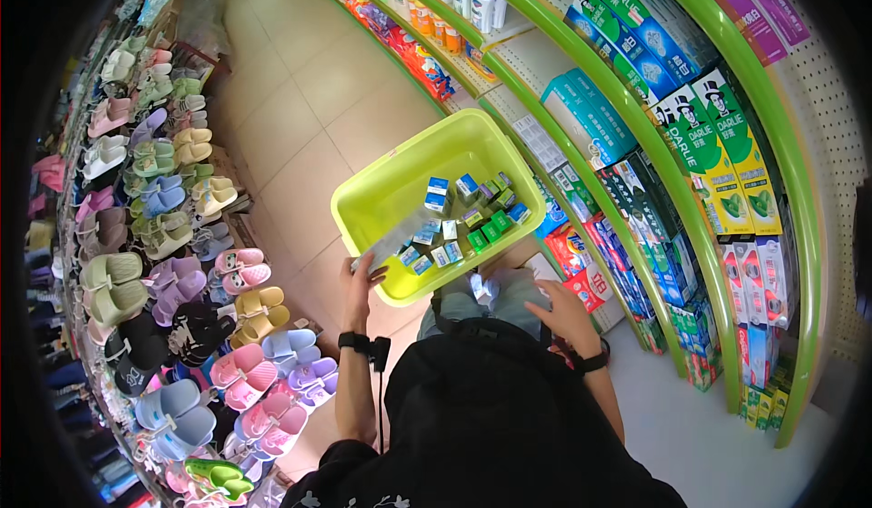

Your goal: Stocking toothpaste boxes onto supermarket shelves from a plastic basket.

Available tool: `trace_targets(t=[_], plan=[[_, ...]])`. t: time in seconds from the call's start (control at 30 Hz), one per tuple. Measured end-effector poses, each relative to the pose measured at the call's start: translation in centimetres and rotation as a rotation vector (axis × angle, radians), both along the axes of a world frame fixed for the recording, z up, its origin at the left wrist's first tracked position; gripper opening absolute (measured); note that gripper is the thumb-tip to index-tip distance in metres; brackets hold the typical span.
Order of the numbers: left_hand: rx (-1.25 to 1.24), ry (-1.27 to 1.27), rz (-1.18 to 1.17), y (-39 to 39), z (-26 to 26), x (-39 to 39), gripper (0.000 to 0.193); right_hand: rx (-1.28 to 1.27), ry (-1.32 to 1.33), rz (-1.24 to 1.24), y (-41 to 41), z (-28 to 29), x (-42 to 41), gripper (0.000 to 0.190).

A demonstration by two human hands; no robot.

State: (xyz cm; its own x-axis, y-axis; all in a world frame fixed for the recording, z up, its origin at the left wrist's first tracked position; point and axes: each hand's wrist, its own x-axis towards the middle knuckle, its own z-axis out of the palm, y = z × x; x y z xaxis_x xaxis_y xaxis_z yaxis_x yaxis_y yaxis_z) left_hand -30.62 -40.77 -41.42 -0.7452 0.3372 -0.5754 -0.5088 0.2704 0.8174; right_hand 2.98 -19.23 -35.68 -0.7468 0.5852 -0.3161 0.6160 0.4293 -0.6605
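Note:
My left hand (363, 280) grips the near end of a long, translucent greyish plastic piece (395, 237). Its far end reaches over the left part of a yellow-green plastic basin (354, 215); whether it is a tray or a sleeve I cannot tell. Inside the basin, small cartons stand on end or lean: blue-and-white ones (436, 195), green ones (489, 231) and purple-and-green ones (489, 189). My right hand (564, 315) hangs beside my knee with its fingers apart, holding nothing visible. Below the basin's near rim, a shiny crumpled item (482, 290) lies by my legs, partly hidden.
Green-edged shelves (630, 86) curve along the right, with Darlie toothpaste boxes (715, 147) and red detergent packs (569, 249). Racks of plastic slippers (170, 283) line the left. A tiled floor aisle (306, 86) runs between them.

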Motion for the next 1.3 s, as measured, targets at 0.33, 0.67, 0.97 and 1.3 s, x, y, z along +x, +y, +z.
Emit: trace_targets(t=[0.33, 0.67, 0.97, 1.3], plan=[[-0.089, 0.688, -0.412, 13.9, -0.1, -5.4, 0.048, -0.233, -0.070, -0.735, -7.4, -5.8, 15.2, 0.044], [-0.211, 1.025, -1.174, 32.0, -8.5, -2.8, 0.054, -0.543, -0.061, -1.221, -33.7, -13.9, 23.1, 0.033], [-0.409, 0.962, -1.451, 35.4, -19.9, -2.3, 0.050, -0.753, 0.217, -1.591, -48.5, -16.4, 17.1, 0.025], [-0.335, 1.101, -1.347, 30.5, -17.3, -0.7, 0.039, -0.182, -0.004, -1.148, -24.9, -10.7, 19.8, 0.020]])
